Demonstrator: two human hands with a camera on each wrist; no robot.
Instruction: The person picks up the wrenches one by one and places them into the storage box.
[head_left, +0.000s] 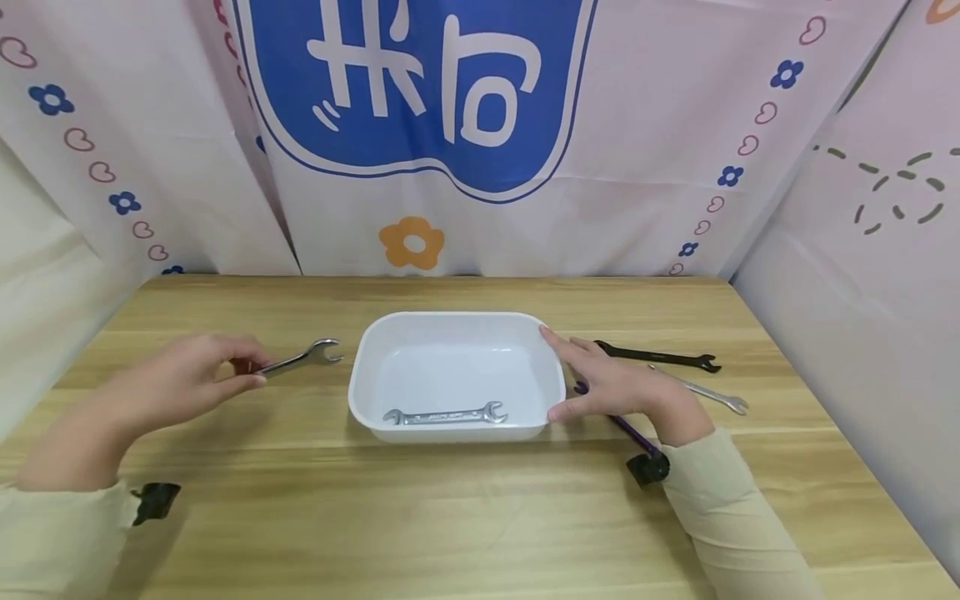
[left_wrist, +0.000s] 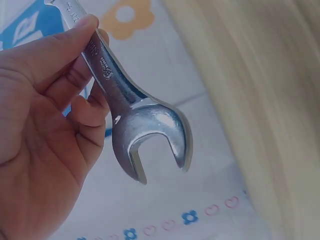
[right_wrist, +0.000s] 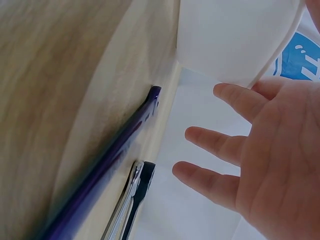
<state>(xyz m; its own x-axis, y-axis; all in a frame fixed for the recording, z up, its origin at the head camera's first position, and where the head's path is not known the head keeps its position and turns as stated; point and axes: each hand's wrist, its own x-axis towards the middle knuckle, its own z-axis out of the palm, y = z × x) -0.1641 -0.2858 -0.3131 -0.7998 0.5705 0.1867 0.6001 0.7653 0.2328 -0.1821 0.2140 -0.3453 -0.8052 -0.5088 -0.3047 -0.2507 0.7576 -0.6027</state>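
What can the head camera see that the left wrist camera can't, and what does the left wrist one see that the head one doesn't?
Only the head view shows the right hand, the white tray with a silver wrench inside, and the black wrench, purple wrench and another silver wrench on the right.

Only the left wrist view shows lettering on the held wrench, though it's hard to read.

Both show the left hand pinching that wrench, the wooden table and an orange flower on the cloth.
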